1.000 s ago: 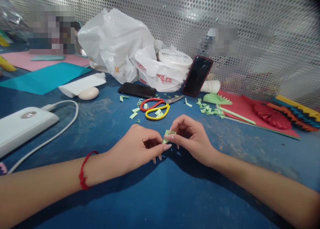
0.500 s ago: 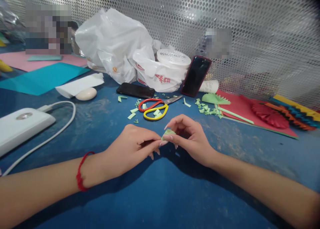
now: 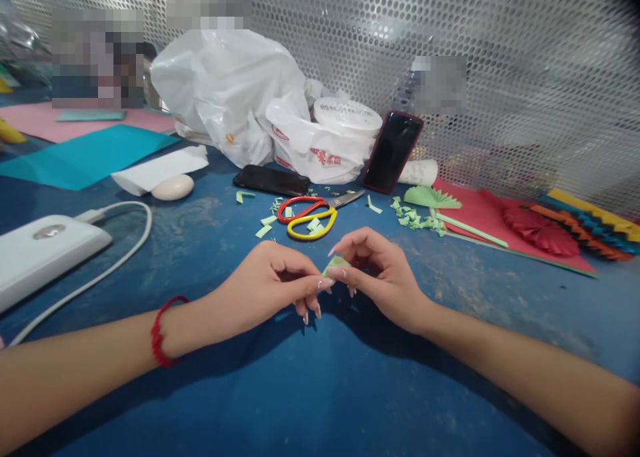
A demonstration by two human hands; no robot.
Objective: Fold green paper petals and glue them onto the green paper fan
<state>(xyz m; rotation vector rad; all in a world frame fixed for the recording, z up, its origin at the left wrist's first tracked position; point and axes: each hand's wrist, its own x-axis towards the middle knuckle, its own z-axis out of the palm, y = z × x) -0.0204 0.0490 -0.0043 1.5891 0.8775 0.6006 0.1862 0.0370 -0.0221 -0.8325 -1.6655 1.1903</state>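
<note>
- Green paper piece, very small and folded to a point, is held in the air between both hands, above the blue bench, and it touches no other thing.
- Left hand, with a red string bracelet on the wrist, comes from the left side. Its fingers are bent and closed together, and the tips press on the paper.
- Right hand comes from the other side. Its fingers are also curled and together, and they pinch the paper from below and behind.
- Step in hand seems to be fine shaping of this paper with the fingertips only. So small a piece calls for a steady pinch from both hands.
- Red and yellow scissors lie closed just ahead of the hands, among green paper scraps; more scraps lie to the right.
- Black phone lies flat behind the scissors, and phone in red case stands tilted.
- White plastic bag and perforated metal sheet are at the far side.
</note>
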